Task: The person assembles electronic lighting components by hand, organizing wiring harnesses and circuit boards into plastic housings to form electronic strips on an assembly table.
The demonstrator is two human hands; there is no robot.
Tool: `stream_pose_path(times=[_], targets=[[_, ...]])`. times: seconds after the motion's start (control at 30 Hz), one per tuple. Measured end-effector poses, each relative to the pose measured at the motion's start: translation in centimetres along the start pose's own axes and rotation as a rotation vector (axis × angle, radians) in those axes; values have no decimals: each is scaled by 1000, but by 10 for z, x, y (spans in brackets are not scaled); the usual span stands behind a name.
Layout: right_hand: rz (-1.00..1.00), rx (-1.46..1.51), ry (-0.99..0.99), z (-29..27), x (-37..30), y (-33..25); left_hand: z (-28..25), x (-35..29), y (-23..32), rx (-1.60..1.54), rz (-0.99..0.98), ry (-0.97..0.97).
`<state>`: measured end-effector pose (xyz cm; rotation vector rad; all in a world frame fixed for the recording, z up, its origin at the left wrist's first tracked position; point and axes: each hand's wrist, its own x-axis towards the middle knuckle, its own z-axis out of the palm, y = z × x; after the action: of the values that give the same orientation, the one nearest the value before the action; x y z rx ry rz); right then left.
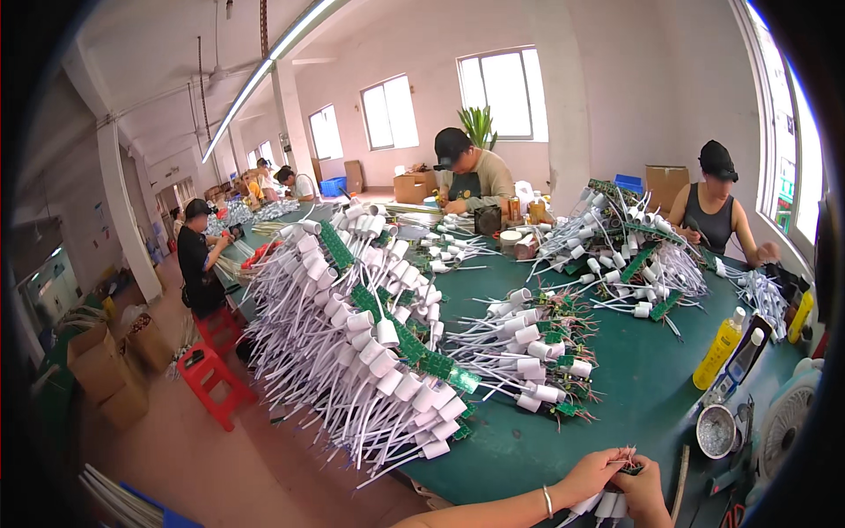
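Low on the right, my two hands meet over a small green circuit board (632,469) with thin wires sticking up from it. My left hand (600,472), below a forearm with a bracelet (548,502), has its fingertips pinched at the wires. Closed around the board's other side is my right hand (647,489). White cylindrical caps (607,504) hang beneath the hands. Left of them lies a smaller heap of white caps with leads and green boards (532,352). A tall, long pile of the same parts (370,343) leans along the table's left edge.
A metal bowl (717,431), yellow bottle (719,348), white fan (786,418), stick (680,486) and red-handled scissors (732,514) lie on the right of the green table (493,458). Co-workers sit across (475,176) and at right (717,211), beside another heap (625,251). A red stool (214,383) stands left.
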<state>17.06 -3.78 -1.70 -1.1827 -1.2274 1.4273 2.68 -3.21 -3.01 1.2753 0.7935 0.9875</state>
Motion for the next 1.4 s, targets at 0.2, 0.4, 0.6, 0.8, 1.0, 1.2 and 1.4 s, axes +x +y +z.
stream_pose_path(times=[0.2, 0.4, 0.6, 0.8, 1.0, 1.2, 1.4], targets=[[-65, -225, 169, 4, 13, 14, 8, 7, -1, 256, 145, 197], [224, 167, -154, 0, 7, -18, -22, -1, -1, -318, -46, -96], [291, 50, -315, -4, 4, -40, -29, -5, 11, -345, -286, -202], [142, -97, -224, 6, 16, -30, -44, -4, 36, -662, 110, 75], [285, 156, -216, -1, 19, -30, -43, -10, 31, -422, -108, 83], [195, -12, -239, 11, 24, -14, -18, -13, 1, -186, -66, 195], [35, -413, -67, 21, 27, -16, -11, -6, -1, 205, 57, 357]])
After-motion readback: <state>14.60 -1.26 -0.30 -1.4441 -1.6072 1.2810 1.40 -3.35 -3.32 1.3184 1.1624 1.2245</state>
